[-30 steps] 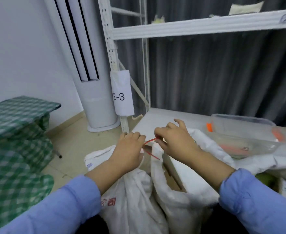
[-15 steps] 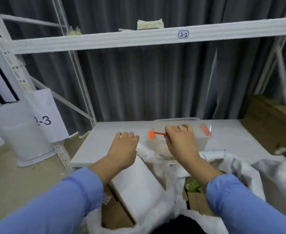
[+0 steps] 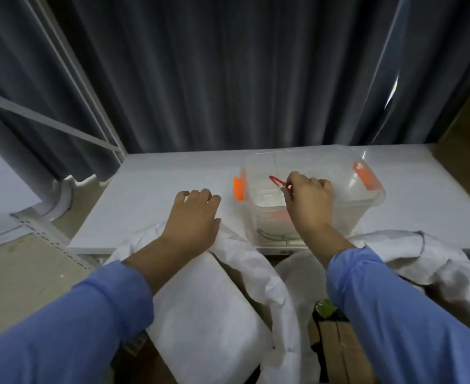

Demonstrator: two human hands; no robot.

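Over clear bin (image 3: 365,202), thin red tie (image 3: 277,180)

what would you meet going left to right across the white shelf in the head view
left hand → left orange latch → red tie → right hand → right orange latch

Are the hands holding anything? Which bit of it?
The right hand pinches a thin red tie by one end, above the clear box. The left hand holds nothing.
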